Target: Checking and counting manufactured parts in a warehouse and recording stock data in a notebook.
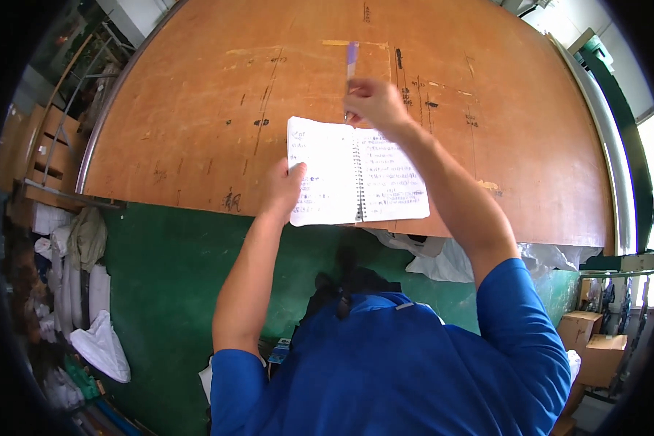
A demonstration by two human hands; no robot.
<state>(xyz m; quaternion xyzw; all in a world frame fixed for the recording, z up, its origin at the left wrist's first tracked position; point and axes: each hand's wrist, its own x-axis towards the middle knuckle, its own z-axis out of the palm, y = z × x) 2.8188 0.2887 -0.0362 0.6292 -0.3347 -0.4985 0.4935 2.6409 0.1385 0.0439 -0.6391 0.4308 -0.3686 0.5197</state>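
An open spiral-bound notebook (323,156) with handwriting on both pages rests at the near edge of a large brown wooden table (196,94). My left hand (282,189) grips its left edge, thumb on top of the page and the other fingers out of sight. Just above the notebook's top edge, my right hand (374,105) is closed on a pen (352,54), slightly blurred. The pen's purple end points away from me, and its other end comes out below my fingers, near the top of the spiral.
Marks, lines and tape strips cover the tabletop. White plastic sheeting (443,263) hangs under its near edge. Cardboard boxes (594,341) stand at the right. Rolls and bundled cloth (87,240) lean at the left on the green floor (167,291).
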